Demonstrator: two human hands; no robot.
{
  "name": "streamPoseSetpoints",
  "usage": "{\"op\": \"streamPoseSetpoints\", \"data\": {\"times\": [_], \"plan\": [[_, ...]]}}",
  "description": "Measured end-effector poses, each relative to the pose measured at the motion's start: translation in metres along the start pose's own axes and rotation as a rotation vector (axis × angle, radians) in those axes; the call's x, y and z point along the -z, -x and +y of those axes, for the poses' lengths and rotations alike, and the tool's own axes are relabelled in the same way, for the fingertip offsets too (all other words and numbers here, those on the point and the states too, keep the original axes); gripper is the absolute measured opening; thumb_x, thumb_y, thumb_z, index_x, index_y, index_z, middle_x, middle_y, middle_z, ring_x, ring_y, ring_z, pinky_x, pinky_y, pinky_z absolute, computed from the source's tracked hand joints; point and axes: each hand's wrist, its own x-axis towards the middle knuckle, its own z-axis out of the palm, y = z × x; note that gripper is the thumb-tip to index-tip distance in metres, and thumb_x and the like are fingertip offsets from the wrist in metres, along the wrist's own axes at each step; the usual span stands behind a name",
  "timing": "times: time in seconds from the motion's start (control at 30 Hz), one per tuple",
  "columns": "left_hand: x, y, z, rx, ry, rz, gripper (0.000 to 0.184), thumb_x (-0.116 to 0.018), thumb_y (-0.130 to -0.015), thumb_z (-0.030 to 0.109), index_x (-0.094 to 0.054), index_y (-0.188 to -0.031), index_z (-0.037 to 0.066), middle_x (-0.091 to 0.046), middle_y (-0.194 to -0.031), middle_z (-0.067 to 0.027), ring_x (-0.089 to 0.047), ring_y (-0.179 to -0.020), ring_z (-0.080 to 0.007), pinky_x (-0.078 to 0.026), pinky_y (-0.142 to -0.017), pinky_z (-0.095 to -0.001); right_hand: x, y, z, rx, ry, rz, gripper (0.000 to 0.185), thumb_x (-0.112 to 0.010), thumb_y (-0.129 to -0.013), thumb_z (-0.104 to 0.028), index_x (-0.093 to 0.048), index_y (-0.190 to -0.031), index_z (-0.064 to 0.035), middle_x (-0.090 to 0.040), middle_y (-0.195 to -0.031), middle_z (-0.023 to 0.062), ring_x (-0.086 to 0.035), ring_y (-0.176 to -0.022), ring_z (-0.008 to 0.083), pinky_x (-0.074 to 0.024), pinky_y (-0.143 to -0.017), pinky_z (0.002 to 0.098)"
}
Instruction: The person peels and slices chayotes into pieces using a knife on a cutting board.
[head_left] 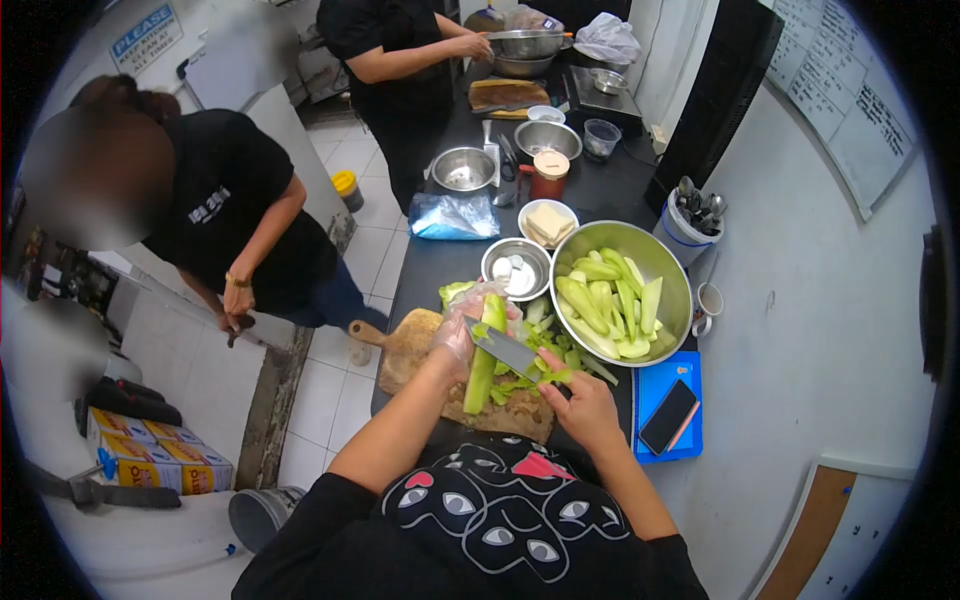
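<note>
My left hand (458,345), in a clear plastic glove, is closed around a long pale-green vegetable (482,372) standing at a slant over the wooden cutting board (405,352). My right hand (585,408) grips the kitchen knife (505,350) by its green handle. The wide blade lies across the vegetable, its tip near my left fingers. Green peelings (522,391) are scattered on the board beneath the knife, and more trimmings lie behind it. Just right of the board, a large metal bowl (683,305) holds several peeled, cut green pieces (612,300). The vegetable's exact kind cannot be told.
Beyond the board stand a small bowl (487,262) with white pieces, a plate of pale slices (549,223) and a red jug (548,184). A phone (669,417) lies on a blue folder (645,385) at right. One co-worker (225,190) stands left, another (400,60) at the far end.
</note>
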Motion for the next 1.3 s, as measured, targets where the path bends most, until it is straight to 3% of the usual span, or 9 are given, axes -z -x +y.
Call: {"op": "streamPoseSetpoints", "data": {"times": [0.27, 0.37, 0.47, 0.67, 0.77, 0.97, 1.07, 1.1, 1.3], "plan": [[-0.017, 0.02, 0.011, 0.041, -0.17, -0.148, 0.045, -0.05, -0.088, 0.048, -0.047, -0.12, 0.016, -0.06, -0.102, -0.0095, -0.061, -0.08, -0.0234, -0.05, -0.058, -0.037, -0.014, -0.009, -0.002, -0.002, 0.076, 0.04, 0.048, -0.062, -0.082, -0.038, -0.051, -0.128, -0.0322, -0.059, -0.071, 0.0106, -0.06, -0.068, 0.029, -0.048, -0.059, 0.0386], [0.001, 0.015, 0.004, 0.098, -0.019, -0.233, 0.046, -0.051, -0.088, 0.049, -0.048, -0.119, 0.016, -0.061, -0.104, -0.0121, -0.061, -0.079, -0.0235, -0.048, -0.054, -0.0357, -0.018, -0.009, 0.002, 0.005, 0.081, 0.017, 0.05, -0.061, -0.082, -0.04, -0.048, -0.13, -0.0329, -0.059, -0.071, 0.011, -0.06, -0.068, 0.0297, -0.048, -0.059, 0.039], [0.019, 0.006, -0.003, 0.109, -0.067, -0.265, 0.045, -0.052, -0.087, 0.048, -0.048, -0.119, 0.017, -0.062, -0.101, -0.014, -0.061, -0.075, -0.0232, -0.048, -0.052, -0.0348, -0.015, -0.013, -0.009, -0.092, 0.056, -0.074, 0.044, -0.065, -0.081, -0.03, -0.056, -0.123, -0.0246, -0.063, -0.081, 0.0159, -0.06, -0.073, 0.034, -0.048, -0.064, 0.0391], [0.016, 0.007, -0.004, 0.242, -0.158, -0.156, 0.042, -0.051, -0.089, 0.039, -0.048, -0.122, 0.015, -0.062, -0.095, -0.0106, -0.062, -0.066, -0.023, -0.05, -0.048, -0.0311, -0.028, -0.022, -0.006, -0.112, -0.002, -0.003, 0.04, -0.063, -0.083, -0.032, -0.057, -0.121, -0.0229, -0.061, -0.074, 0.0166, -0.059, -0.068, 0.0342, -0.0466, -0.061, 0.0391], [0.038, 0.003, -0.021, 0.278, -0.273, -0.153, 0.041, -0.05, -0.089, 0.036, -0.048, -0.122, 0.014, -0.06, -0.097, -0.0112, -0.06, -0.058, -0.0221, -0.049, -0.045, -0.0305, -0.029, -0.027, -0.002, -0.184, -0.063, -0.088, 0.036, -0.061, -0.085, -0.031, -0.059, -0.119, -0.0193, -0.062, -0.071, 0.0176, -0.059, -0.066, 0.0326, -0.0464, -0.061, 0.0376], [0.048, -0.001, -0.021, 0.341, -0.042, -0.243, 0.04, -0.05, -0.089, 0.037, -0.047, -0.123, 0.015, -0.061, -0.106, -0.0155, -0.06, -0.073, -0.0248, -0.051, -0.055, -0.0337, -0.055, -0.024, 0.046, -0.304, -0.268, -0.176, 0.036, -0.059, -0.087, -0.032, -0.059, -0.119, -0.0142, -0.064, -0.076, 0.0202, -0.063, -0.069, 0.0285, -0.0475, -0.065, 0.0359], [0.058, -0.007, -0.021, 0.195, 0.18, -0.316, 0.041, -0.049, -0.09, 0.035, -0.045, -0.126, 0.016, -0.058, -0.113, -0.0173, -0.06, -0.076, -0.0286, -0.052, -0.061, -0.0389, -0.048, -0.007, 0.035, -0.113, -0.218, -0.065, 0.037, -0.06, -0.086, -0.032, -0.058, -0.12, -0.0167, -0.064, -0.082, 0.0211, -0.064, -0.076, 0.0318, -0.049, -0.068, 0.0367], [0.058, -0.007, -0.017, 0.169, 0.244, -0.367, 0.041, -0.048, -0.09, 0.034, -0.043, -0.127, 0.016, -0.053, -0.122, -0.0192, -0.06, -0.092, -0.0317, -0.052, -0.074, -0.0448, -0.043, -0.004, 0.03, -0.141, -0.17, -0.116, 0.039, -0.059, -0.086, -0.035, -0.057, -0.122, -0.0196, -0.064, -0.084, 0.0207, -0.064, -0.078, 0.0331, -0.049, -0.069, 0.0382], [0.054, -0.008, -0.022, 0.111, 0.246, -0.331, 0.042, -0.048, -0.09, 0.033, -0.042, -0.127, 0.014, -0.048, -0.128, -0.0218, -0.048, -0.116, -0.0319, -0.045, -0.092, -0.0466, -0.035, 0.002, 0.02, -0.185, -0.003, -0.209, 0.046, -0.058, -0.085, -0.042, -0.049, -0.129, -0.0311, -0.064, -0.088, 0.0196, -0.062, -0.082, 0.0357, -0.0492, -0.071, 0.0423]]}}
